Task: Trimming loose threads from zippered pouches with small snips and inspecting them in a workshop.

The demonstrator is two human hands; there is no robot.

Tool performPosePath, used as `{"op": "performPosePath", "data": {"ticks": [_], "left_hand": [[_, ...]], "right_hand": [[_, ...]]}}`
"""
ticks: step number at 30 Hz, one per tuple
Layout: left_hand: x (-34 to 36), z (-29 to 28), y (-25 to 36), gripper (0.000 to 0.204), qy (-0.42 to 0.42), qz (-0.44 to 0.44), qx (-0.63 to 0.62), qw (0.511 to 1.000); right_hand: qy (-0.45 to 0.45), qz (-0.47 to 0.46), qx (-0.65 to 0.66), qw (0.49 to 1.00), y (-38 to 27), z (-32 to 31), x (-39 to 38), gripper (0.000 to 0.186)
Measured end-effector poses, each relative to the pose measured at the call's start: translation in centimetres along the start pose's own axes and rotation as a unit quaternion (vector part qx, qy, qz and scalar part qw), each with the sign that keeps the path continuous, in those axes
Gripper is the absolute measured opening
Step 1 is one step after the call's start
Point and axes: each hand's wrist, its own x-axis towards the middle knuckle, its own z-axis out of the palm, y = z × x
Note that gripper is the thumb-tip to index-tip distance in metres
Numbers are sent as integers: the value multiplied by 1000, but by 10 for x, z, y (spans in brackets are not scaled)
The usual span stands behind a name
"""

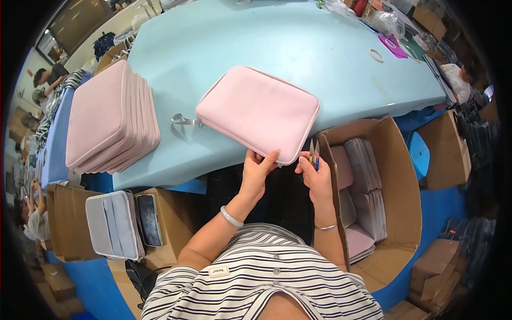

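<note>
A pink zippered sleeve case (pixel 258 109) lies flat on the table, its near corner reaching over the front edge. My left hand (pixel 257 173) grips that near edge, thumb on top and fingers underneath. A grey strap loop (pixel 184 121) sticks out from the case's left side. Just right of the near corner, my right hand (pixel 316 178) is closed around small thread snips (pixel 313 152), blades pointing away from me. The snips are close to the corner; whether they touch it I cannot tell. To the left stands a stack of similar pink cases (pixel 106 117).
The light blue table (pixel 213 42) spans the front. An open cardboard box (pixel 394 186) holding grey and pink cases is at my right. At lower left, a grey case (pixel 113 224) and a phone (pixel 149 220) rest on cardboard. A tape roll (pixel 376 55) lies far right. Other people sit at both sides.
</note>
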Motion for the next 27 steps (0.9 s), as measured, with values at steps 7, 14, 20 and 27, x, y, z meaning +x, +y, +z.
{"op": "performPosePath", "data": {"ticks": [7,14,20,27], "left_hand": [[2,-6,-1,57,-24,-11,-11,1000],[7,3,-8,57,-20,-11,-51,998],[7,13,-18,54,-21,14,-64,998],[17,9,-20,48,-11,9,-53,998]], "right_hand": [[5,-71,-27,997,10,10,-2,20],[109,-181,-183,960,35,31,-12,43],[152,-183,-140,961,48,35,-4,41],[157,-250,-244,924,32,24,-9,12]]}}
